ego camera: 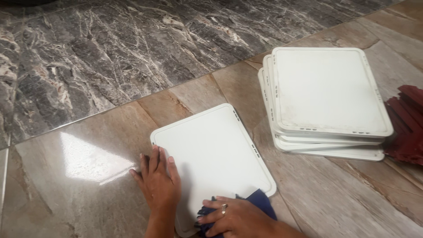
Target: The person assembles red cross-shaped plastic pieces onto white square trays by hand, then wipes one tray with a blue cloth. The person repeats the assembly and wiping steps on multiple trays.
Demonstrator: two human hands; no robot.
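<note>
The right hand [235,218] is closing its fingers on a blue cloth [260,200], pressing it onto the near corner of a white tray [211,154] lying on the tiled floor [88,158]. The left hand [158,180] is lying flat and spread, steadying the tray's left edge. Wiping is seemingly just starting; beyond, a stack of trays [326,97] is sitting beside red pieces [407,125]

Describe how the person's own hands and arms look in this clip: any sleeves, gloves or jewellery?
Both hands are bare, with no gloves. The left hand shows no ring or watch, and its forearm is uncovered down to the frame edge. The right hand wears a ring on one finger, metallic with a small raised top. No sleeve shows on either arm. The nails look short and unpainted.
</note>
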